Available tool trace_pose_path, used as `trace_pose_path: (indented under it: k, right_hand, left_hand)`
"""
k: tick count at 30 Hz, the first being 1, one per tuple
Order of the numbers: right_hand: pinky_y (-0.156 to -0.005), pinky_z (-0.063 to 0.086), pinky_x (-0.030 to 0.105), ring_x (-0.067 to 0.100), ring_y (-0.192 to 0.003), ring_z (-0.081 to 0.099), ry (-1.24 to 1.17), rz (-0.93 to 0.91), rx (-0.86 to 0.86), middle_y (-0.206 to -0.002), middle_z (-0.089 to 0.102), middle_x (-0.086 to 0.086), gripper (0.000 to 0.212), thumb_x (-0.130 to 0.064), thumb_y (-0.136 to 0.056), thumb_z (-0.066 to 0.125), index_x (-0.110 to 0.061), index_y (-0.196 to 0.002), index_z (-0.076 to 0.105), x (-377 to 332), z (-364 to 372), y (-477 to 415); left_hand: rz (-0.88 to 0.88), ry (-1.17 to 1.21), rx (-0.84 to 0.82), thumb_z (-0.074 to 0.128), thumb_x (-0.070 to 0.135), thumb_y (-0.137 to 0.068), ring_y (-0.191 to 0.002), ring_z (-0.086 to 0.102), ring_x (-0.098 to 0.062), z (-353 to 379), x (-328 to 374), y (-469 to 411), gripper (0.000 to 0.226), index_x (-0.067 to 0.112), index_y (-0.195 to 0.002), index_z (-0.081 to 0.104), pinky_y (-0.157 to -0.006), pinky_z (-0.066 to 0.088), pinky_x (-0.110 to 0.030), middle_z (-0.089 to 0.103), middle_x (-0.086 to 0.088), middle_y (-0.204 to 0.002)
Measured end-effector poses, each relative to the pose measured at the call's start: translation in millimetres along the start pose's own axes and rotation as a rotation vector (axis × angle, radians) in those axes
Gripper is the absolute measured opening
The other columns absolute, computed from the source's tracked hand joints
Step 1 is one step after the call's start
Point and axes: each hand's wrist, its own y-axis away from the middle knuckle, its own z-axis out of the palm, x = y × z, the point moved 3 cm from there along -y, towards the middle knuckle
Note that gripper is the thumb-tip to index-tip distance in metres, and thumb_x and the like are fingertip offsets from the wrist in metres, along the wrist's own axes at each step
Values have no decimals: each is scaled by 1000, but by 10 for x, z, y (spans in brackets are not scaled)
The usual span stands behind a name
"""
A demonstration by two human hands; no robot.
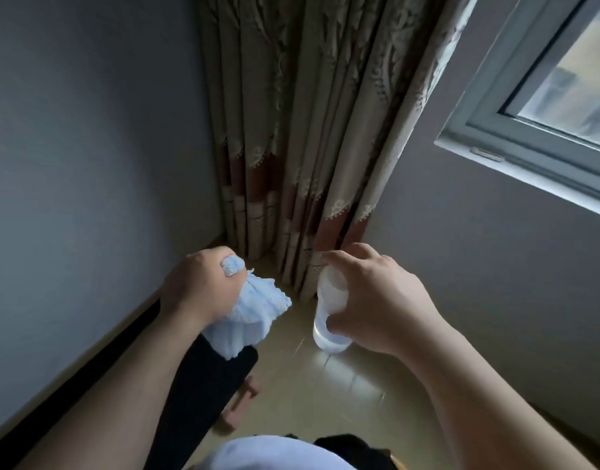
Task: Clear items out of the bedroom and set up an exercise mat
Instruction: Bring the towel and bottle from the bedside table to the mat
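Observation:
My left hand grips a light blue cloth, which hangs down bunched from my fist. To its right, my right hand holds a clear plastic bottle around its body, tilted with its base toward the floor. Below my left forearm lies a black exercise mat, rolled out along the left wall; my arm and the cloth cover part of it. A pink dumbbell lies on the floor next to the mat's right edge.
Patterned curtains hang to the floor in the room corner ahead. A window sits in the right wall. The shiny beige floor stretches between mat and right wall. A dark baseboard runs along the left wall.

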Motion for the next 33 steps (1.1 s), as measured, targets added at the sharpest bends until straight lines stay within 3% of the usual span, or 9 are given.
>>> trace_pose_path:
  k: [6, 10, 13, 19, 23, 26, 29, 33]
  right_hand:
    - [-76, 49, 33, 18, -111, 50, -21, -205, -69, -128, 44, -16, 78, -40, -64, 71, -50, -133, 36, 295, -60, -1382]
    - [-75, 52, 34, 19, -109, 52, 12, -380, -117, -125, 45, -13, 78, -46, -65, 74, -49, -134, 37, 367, 50, -2212]
    - [-74, 52, 34, 22, -109, 53, 55, -549, -180, -123, 46, -9, 79, -45, -66, 76, -47, -135, 38, 346, 79, -2801]
    - [-82, 53, 36, 27, -114, 54, 67, -775, -244, -134, 45, -5, 79, -46, -70, 77, -42, -140, 40, 171, 73, -3699]
    - [-84, 54, 40, 30, -114, 52, 107, -845, -319, -133, 43, 0, 76, -41, -71, 78, -36, -138, 43, -138, 302, -4159]
    - [-87, 53, 41, 30, -118, 49, 111, -863, -344, -135, 41, 0, 76, -42, -71, 79, -35, -136, 42, -379, 494, -4445]
    - [-89, 54, 44, 29, -118, 52, 120, -898, -363, -137, 42, -1, 80, -48, -69, 80, -36, -137, 40, -632, 713, -4725]
    - [-87, 49, 37, 27, -117, 54, 164, -979, -376, -138, 43, 4, 78, -48, -73, 81, -29, -138, 44, -856, 1023, -4999]
  left_hand:
    - [-151, -31, 45, 55, 36, -90, -64, 57, -11, 266, 15, -763, 17, 26, -77, 61, -53, 36, -23, 61, 11, -69]
    - [-372, 50, 99, 61, 49, -89, -65, 59, -2, 451, -76, -991, 23, 30, -76, 61, -53, 40, -22, 64, 13, -69]
    - [-597, 109, 195, 60, 49, -90, -69, 62, -6, 606, -67, -1079, 24, 28, -77, 61, -56, 44, -23, 64, 14, -72]
    - [-833, 68, 319, 45, 68, -91, -77, 57, -14, 846, 89, -1321, 54, 16, -93, 58, -67, 43, -29, 57, 5, -85]
    - [-872, 132, 388, 50, 54, -95, -70, 57, -15, 974, -9, -1483, 45, 10, -85, 54, -59, 38, -27, 57, -1, -78]
    - [-933, 132, 350, 52, 43, -92, -71, 58, -24, 1144, -201, -1614, 33, 11, -83, 49, -62, 41, -30, 55, -5, -76]
    - [-1044, 193, 378, 54, 33, -93, -80, 58, -31, 1327, -389, -1762, 25, 9, -90, 49, -68, 44, -33, 57, -11, -84]
    - [-1227, 326, 436, 53, 32, -94, -101, 57, -37, 1612, -576, -1934, 31, 5, -109, 54, -82, 47, -42, 60, -17, -109]
